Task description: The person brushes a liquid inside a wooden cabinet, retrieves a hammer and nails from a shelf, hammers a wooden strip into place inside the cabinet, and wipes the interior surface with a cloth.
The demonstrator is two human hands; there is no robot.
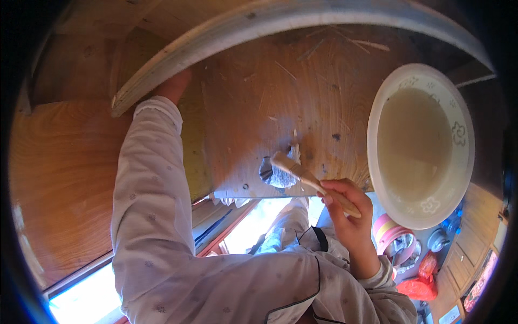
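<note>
two hands at work: right hand point(345, 208) is closed round the wooden handle of a flat paintbrush point(302, 173), bristles pressed on the wooden panel point(270, 108) at a pale grey patch near its near edge. left hand point(174, 86) is far left, fingers tucked behind a pale curved wooden rim point(259, 27) — looks like it's gripping/steadying it, but can't tell how far it's closed since the fingers are hidden. the sleeves are pale and patterned.

to do this stroke well, my read: keep the brush low-angled w/ light, even pressure, work along the grain, feather out the patch edge so no ridge is left, and don't let the bristles drag the loose straw-like bits lying on the panel into the wet area. keep the left-hand brace firm so the panel doesn't shift.

containers: one big pale basin point(421, 143) w/ flower marks on its rim, at right, just beside the brush hand; holds a cloudy beige liquid, approx. half full. smaller pink and metal bowls point(396, 243) are stacked lower right; contents too small to tell.
</note>
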